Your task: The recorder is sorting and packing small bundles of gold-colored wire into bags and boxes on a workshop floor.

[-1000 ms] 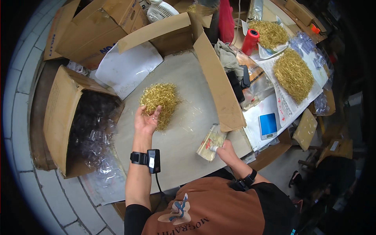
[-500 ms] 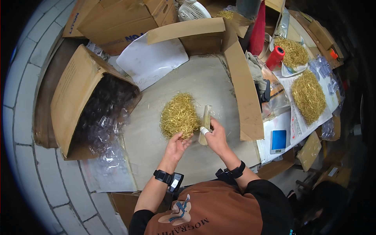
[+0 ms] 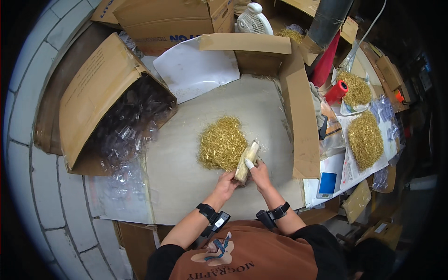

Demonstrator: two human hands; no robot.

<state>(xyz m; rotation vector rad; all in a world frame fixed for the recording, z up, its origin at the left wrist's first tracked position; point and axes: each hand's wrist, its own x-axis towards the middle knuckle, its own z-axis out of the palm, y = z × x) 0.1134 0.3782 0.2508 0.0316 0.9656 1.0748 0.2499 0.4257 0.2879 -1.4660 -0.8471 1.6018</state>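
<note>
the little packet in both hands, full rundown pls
The packet is a small, slim clear plastic bag, apparently filled with pale golden strands like the heap beside it. It lies slanted, its upper end pointing up and right over the heap's right edge, its lower end toward the person. The left hand grips the lower end; the right hand pinches its right side, with something white on a fingertip. It is held just above the grey work surface. Whether it is sealed cannot be told.
</note>
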